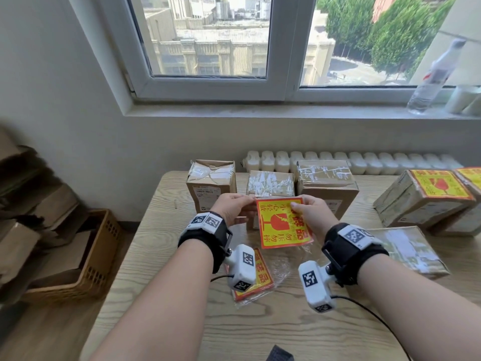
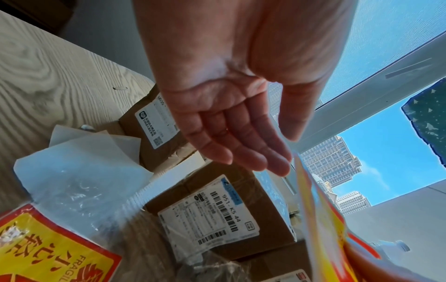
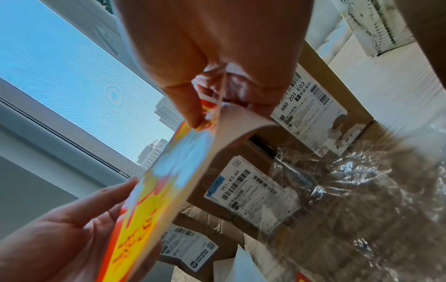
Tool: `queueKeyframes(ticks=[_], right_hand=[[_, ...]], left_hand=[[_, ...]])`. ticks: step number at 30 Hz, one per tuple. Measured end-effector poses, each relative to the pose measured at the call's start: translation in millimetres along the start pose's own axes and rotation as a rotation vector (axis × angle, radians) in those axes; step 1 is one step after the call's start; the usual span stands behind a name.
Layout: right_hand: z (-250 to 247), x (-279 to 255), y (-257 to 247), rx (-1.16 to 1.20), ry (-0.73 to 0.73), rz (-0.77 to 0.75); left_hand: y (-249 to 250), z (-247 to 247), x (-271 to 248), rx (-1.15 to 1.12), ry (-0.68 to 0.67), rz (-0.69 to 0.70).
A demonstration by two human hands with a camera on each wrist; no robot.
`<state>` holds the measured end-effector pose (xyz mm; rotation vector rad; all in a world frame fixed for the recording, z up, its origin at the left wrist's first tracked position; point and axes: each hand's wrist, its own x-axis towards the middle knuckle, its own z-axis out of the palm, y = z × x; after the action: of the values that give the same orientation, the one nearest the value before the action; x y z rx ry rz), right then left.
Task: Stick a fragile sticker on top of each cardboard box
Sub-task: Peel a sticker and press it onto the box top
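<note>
above the table (image 1: 182, 321), from the head view, your right hand (image 1: 312, 214) pinches the fragile sticker (image 1: 282, 222) before three bare boxes (image 1: 270, 186). left wrist: your left hand (image 2: 231, 114) lies flat-fingered, holding nothing. right wrist: the backing (image 3: 241, 126) curls away; the freed glue could fold onto itself or your fingers.

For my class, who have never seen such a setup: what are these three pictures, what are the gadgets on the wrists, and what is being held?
A person wears three cameras: one on the head, one strapped to each wrist. The head view shows both arms over a wooden table. The right hand pinches a yellow fragile sticker; the left hand, fingers straight, touches its edge. The backing paper is peeling off. Three cardboard boxes behind lack stickers; the boxes at right have them. A pack of stickers lies below.
</note>
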<state>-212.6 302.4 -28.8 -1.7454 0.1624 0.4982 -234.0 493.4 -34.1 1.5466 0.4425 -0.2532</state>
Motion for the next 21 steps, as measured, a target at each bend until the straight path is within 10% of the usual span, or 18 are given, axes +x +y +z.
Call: queueKeyframes(ticks=[21], right_hand=[[-1.8,3.1,8.9,-0.041,-0.056,-0.004]], left_hand=[[0.6,5.0,-2.9,0.019,-0.004,-0.081]])
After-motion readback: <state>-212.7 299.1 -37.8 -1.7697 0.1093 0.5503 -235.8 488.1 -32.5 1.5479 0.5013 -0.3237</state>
